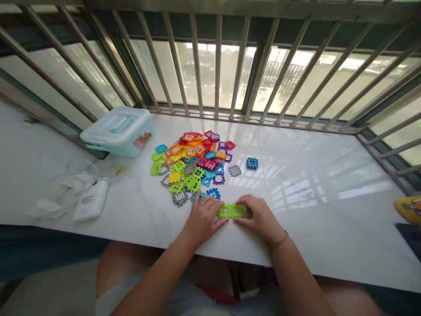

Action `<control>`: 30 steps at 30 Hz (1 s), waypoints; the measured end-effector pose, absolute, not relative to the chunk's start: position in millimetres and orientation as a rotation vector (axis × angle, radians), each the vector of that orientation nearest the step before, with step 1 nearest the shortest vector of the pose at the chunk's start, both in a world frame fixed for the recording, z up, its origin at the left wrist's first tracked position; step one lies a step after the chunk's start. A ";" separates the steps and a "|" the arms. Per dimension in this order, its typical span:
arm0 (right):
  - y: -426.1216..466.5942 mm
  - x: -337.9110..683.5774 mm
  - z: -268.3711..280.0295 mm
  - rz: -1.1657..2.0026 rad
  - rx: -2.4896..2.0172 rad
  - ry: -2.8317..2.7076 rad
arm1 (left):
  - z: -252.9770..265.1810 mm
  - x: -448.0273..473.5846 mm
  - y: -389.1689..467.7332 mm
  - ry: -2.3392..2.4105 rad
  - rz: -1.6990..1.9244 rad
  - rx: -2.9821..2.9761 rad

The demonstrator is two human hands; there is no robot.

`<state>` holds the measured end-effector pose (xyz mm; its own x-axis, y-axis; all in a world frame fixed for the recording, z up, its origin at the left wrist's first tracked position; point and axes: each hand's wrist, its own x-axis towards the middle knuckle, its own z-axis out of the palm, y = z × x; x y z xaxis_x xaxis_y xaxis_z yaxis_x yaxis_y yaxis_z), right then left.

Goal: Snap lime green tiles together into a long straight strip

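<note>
Two lime-green interlocking window tiles point(231, 210) lie side by side on the white ledge, edges meeting between my hands. My left hand point(204, 215) grips the left end, thumb at the near edge and fingers at the far edge. On the right end, my right hand point(258, 215) pinches in the same manner. Whether the two tiles are fully locked together I cannot tell. Just beyond my left fingers lies a blue tile point(213, 193), at the near edge of a heap of colourful toothed tiles point(187, 162).
A lidded pale-teal box point(121, 131) stands at the back left. Nearer on the left are a white power bank-like block point(90, 201), a cable and crumpled tissues point(49, 207). A grey tile point(234, 170) and blue tiles point(252, 163) lie right of the heap. Metal bars point(218, 66) line the window.
</note>
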<state>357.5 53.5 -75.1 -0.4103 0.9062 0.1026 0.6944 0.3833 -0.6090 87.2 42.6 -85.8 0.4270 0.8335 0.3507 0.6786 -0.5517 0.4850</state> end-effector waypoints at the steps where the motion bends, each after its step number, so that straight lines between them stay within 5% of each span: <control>1: 53.6 357.4 -76.4 0.663 -1.373 -2.227 | -85.7 87.2 42.5 1.312 0.822 2.414; 30: 55.4 356.3 -86.0 0.609 -1.370 -2.195 | -85.7 87.7 44.6 1.246 0.758 2.440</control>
<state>356.3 55.4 -86.0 -0.3845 0.9090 0.1609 0.6959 0.4000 -0.5965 87.7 44.6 -85.7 0.4850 0.8143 0.3188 0.6573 -0.5799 0.4813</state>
